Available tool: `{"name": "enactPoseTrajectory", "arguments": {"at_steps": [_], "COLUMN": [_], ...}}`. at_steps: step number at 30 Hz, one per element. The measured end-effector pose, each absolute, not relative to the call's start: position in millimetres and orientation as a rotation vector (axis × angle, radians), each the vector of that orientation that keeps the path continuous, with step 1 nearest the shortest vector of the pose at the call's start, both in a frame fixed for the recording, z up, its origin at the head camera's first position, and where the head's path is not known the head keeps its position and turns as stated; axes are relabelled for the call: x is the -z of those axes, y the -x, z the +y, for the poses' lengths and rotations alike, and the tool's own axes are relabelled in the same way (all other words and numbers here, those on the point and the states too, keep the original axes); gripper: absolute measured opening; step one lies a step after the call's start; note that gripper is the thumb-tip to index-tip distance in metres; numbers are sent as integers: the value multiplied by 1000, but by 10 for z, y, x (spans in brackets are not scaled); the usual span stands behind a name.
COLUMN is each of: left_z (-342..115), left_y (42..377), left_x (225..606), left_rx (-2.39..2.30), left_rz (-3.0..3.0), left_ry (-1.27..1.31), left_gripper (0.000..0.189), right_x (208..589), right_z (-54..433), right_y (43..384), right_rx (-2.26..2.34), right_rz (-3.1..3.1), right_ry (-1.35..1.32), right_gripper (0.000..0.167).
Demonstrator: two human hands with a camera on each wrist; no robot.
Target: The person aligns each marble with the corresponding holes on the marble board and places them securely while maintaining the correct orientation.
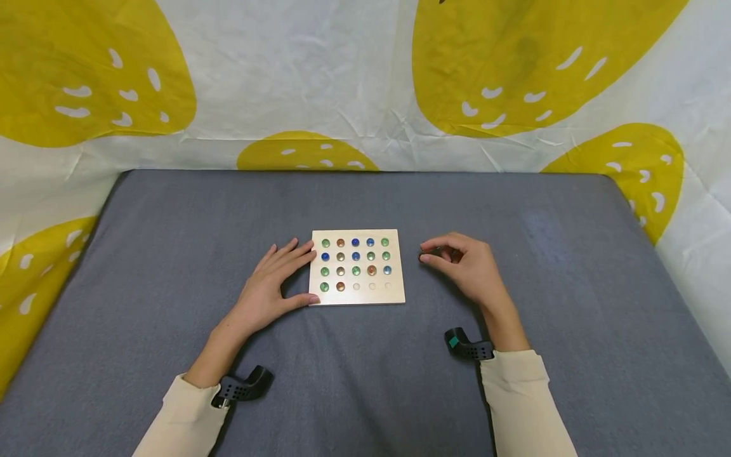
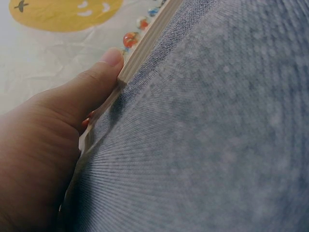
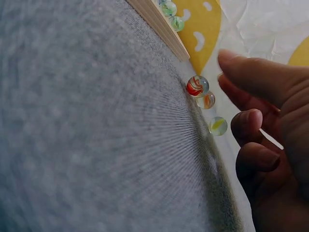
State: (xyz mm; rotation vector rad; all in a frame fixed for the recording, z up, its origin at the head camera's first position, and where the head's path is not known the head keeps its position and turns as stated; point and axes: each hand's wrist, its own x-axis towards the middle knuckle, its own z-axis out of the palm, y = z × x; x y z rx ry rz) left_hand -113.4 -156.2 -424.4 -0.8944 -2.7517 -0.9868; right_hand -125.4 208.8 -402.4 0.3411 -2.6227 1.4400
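Observation:
A pale wooden board [image 1: 356, 299] with rows of glass marbles lies on the grey cloth; three bare round hollows [image 1: 372, 286] show at the right of its front row. My left hand [image 1: 268, 285] rests at the board's left side, fingers extended and thumb touching the front left corner. To the right of the board is my right hand [image 1: 465, 263], thumb and forefinger apart, the other fingers loosely curled. In the right wrist view, a red-swirled marble [image 3: 197, 86], an orange one [image 3: 208, 100] and a yellow-green one [image 3: 218, 126] lie on the cloth near its fingertips.
The grey cloth [image 1: 365, 381] covers the table and has slight folds in front of the board. White fabric with yellow fruit shapes [image 1: 308, 82] hangs behind the table and along its sides. Each wrist wears a black camera mount [image 1: 468, 346].

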Motion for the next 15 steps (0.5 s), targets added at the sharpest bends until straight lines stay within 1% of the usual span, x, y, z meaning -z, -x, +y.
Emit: {"name": "enactPoseTrajectory", "arguments": {"at_steps": [9,15], "left_z": [-1559,-1561], "left_y": [1130,1122], "left_x": [4239,4237], "left_rx": [989,996], "left_rz": [-2743,-2752], "left_ry": [892,888], "left_gripper": [81,82], "right_x": [4071,4079], "right_z": [2077,2063], "right_y": [1256,1253], "right_rx": [-1363,-1319], "right_rz": [-2664,-2677], "right_ry": [-381,-415], "right_gripper": [15,17]}}
